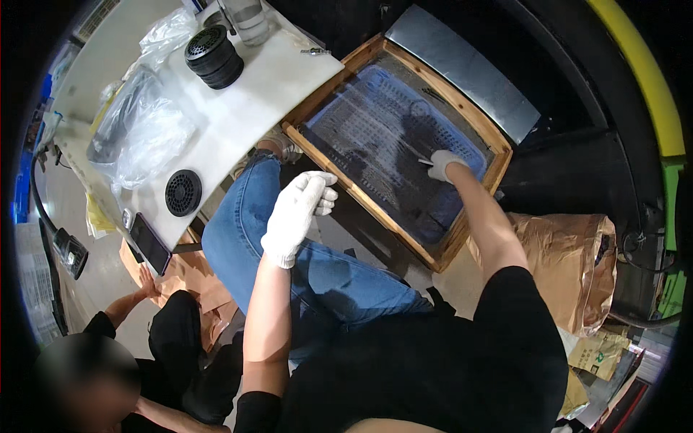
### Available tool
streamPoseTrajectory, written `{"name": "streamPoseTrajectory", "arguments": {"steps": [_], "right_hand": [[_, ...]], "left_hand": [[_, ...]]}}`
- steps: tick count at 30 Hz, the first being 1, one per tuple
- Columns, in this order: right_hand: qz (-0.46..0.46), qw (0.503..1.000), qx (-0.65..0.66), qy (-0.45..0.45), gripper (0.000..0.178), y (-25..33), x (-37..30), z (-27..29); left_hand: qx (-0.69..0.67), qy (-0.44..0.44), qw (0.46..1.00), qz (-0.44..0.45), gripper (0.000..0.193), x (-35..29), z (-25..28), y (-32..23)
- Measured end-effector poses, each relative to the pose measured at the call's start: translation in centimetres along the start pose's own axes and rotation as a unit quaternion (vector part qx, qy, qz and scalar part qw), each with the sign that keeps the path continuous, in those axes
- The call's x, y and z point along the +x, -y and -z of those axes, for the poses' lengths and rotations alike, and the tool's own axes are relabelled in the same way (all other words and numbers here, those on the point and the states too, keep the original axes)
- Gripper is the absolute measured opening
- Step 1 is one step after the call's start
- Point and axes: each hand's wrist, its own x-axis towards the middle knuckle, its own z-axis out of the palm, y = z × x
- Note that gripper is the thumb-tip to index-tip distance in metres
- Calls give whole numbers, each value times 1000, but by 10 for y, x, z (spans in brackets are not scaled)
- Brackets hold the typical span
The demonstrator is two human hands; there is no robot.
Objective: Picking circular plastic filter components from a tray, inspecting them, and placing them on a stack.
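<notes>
My left hand (299, 215), in a white knit glove, hovers above my jeans beside the near rail of a wooden frame (375, 209). Its fingers are curled in; whether anything is in them is hidden. Over the right part of the frame, my gloved right hand (445, 166) is closed on a thin pale stick-like thing (426, 162), too small to make out fully. The frame holds a dark mesh (382, 173), and a blue plastic basket (375, 86) shows through it. Small dark bits (433, 94) lie near the far rail.
On the white table at left are stacked black round grilles (214, 58), a single grille (183, 193), clear plastic bags (148, 130), a phone (149, 243) and a clear jug (250, 22). A metal sheet (462, 68) adjoins the frame. A brown sack (563, 260) stands right. Another person (173, 346) is lower left.
</notes>
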Motion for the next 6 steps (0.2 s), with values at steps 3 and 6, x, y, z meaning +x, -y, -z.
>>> {"name": "streamPoseTrajectory", "arguments": {"steps": [3,6], "right_hand": [[26,989,-91,111,37,1,-43,-9],[12,990,-124,71,51,5,-84,-28]], "left_hand": [[9,-2,1000,0,28,0,0,2],[-1,6,1000,0,28,1,3,3]]}}
